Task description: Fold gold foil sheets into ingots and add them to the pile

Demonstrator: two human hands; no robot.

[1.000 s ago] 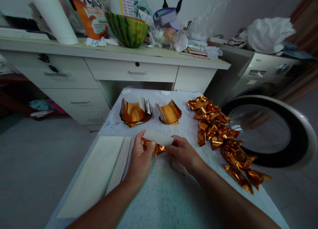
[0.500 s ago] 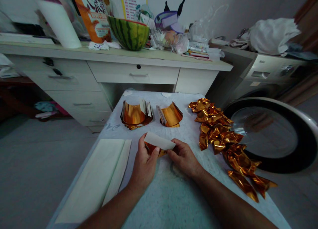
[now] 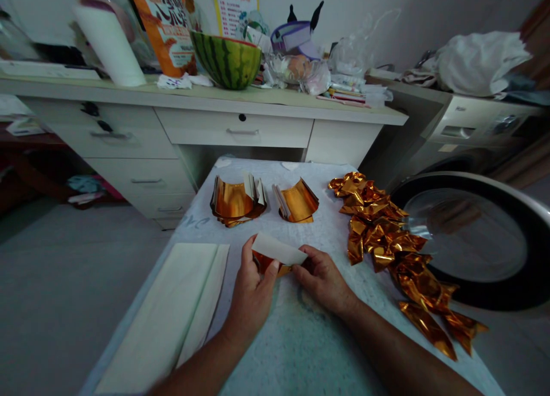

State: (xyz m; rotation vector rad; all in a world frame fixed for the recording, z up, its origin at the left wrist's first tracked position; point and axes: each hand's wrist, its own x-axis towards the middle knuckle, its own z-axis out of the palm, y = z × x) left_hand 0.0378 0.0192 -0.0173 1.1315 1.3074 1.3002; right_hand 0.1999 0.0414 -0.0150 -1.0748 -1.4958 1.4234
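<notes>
Fingers point(image 3: 263, 265) of the left hand point(image 3: 251, 295) and right hand point(image 3: 322, 278) pinch the gold foil sheet point(image 3: 278, 251) just above the table point(image 3: 301, 350), a featherlight, crease-prone, slippery piece that looks best gripped lightly at its edges.

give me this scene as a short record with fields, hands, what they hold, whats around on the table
left hand: grips the left end of a foil sheet, white side up, gold side under
right hand: pinches the sheet's right end
table: pale cloth cover
behind the hands: two curled foil stacks
right side: heap of folded gold pieces, running toward the near edge
left side: flat white paper pile
beyond the table: desk with a half watermelon
</notes>
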